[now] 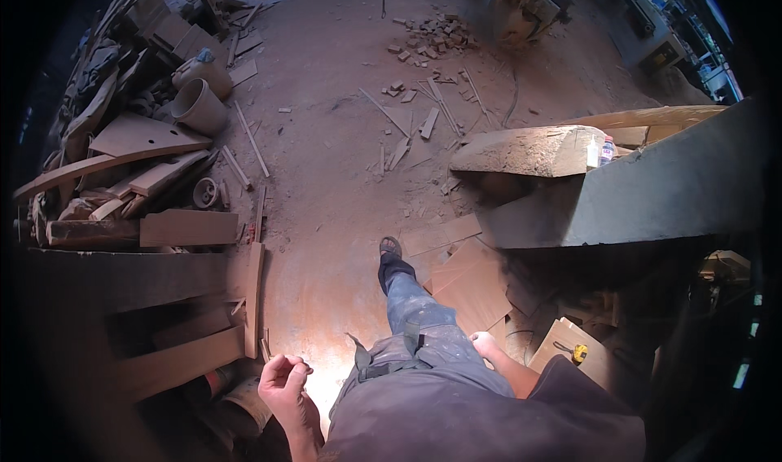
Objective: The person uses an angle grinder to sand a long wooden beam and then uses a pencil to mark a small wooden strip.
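My left hand hangs low at my left side, thumb and fingers drawn together in a pinch. A tiny dark spot shows at the fingertips, too small to name. On the other side, my right hand hangs beside my right thigh; its fingers are hidden beneath the hand. Neither hand touches a board or a bench. A long upright board stands nearest to my left hand. Closest to my right hand are flat boards on the floor and a pale board carrying a yellow tape measure.
Timber offcuts, a bucket and a jug crowd the left. Sticks and a heap of small blocks lie ahead on the dusty floor. A grey-sided bench with a thick slab juts in from the right.
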Motion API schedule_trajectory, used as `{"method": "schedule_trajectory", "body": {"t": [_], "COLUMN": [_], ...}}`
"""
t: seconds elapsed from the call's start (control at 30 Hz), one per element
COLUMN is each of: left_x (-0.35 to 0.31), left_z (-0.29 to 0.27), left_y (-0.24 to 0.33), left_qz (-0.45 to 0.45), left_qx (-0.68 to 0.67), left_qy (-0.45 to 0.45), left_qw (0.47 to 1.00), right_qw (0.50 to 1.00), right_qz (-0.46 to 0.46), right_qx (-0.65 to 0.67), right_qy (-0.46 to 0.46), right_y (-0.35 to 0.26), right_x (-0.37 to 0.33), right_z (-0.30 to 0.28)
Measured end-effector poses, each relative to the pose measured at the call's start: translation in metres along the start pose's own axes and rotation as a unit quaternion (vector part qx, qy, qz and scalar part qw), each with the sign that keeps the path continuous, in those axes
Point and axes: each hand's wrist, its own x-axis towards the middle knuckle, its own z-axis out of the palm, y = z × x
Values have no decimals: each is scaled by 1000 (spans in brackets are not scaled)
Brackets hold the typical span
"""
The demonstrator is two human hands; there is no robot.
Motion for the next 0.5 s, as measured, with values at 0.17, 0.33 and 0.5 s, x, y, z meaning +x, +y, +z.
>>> {"method": "schedule_trajectory", "body": {"t": [0.17,0.33,0.5], "left_x": [62,141,206], "left_z": [83,115,97], "left_y": [18,36,-1], "left_qz": [49,-55,-162], "left_qx": [150,155,199], "left_qy": [-64,-26,-10], "left_qw": [985,986,966], "right_qw": [980,940,762], "right_qz": [-28,-100,-117], "right_qx": [197,117,-55], "right_qy": [27,304,635], "right_y": [-134,-247,-256], "right_x": [51,59,84], "right_z": [-100,-277,-439]}}
